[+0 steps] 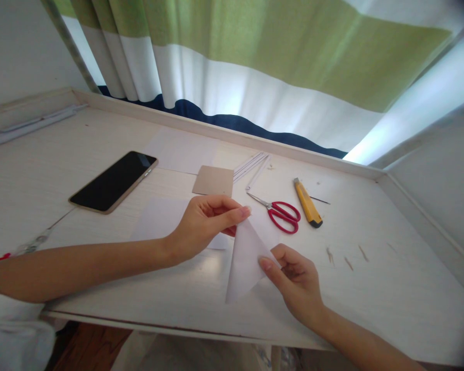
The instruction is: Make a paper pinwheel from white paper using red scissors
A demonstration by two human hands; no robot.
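A folded sheet of white paper [247, 260] is held up between my two hands, over the near part of the table. My left hand [204, 224] pinches its top corner between thumb and fingers. Lower down, my right hand [296, 278] grips the right edge of the same sheet, thumb on the near side. The paper narrows to a point at the bottom left. Just beyond the hands lie red-handled scissors [284, 215], blades pointing to the far left, and a brown cardboard square [214, 180]. Another white sheet [158, 219] lies flat, partly under my left wrist.
A phone [114, 181] lies at the left. A yellow utility knife [308, 202] rests beside a thin dark rod [320, 200]. Thin white paper strips [251, 167] lie near the back ledge. Several small slivers [348, 263] are scattered at the right. A striped curtain [224, 62] hangs behind.
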